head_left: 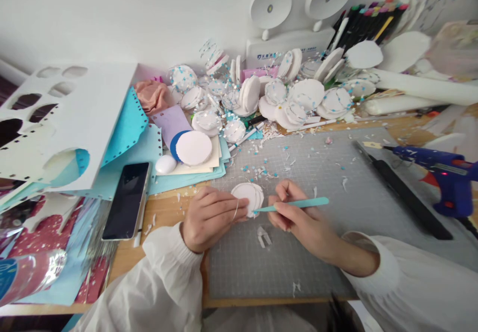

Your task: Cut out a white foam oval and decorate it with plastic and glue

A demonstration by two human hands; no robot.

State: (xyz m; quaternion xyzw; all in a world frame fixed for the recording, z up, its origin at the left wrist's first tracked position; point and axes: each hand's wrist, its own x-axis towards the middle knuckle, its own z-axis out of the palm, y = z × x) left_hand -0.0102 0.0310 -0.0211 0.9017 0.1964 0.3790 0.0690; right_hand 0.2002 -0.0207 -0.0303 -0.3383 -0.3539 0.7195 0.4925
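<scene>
My left hand has its fingers closed on a round white foam disc, pinching it from the left side. A thin pale wire loops around the disc and passes over my fingers. Between thumb and fingers my right hand grips slim teal tweezers. Their narrow tip points left and meets the disc's lower right edge, where a tiny blue piece shows. Just below the disc, a small clear scrap lies on the grey cutting mat.
A blue hot glue gun and a black utility knife lie at right. Wire-wrapped white discs crowd the back, below a twin-head lamp. Left are a phone, coloured paper and a cut-out foam board.
</scene>
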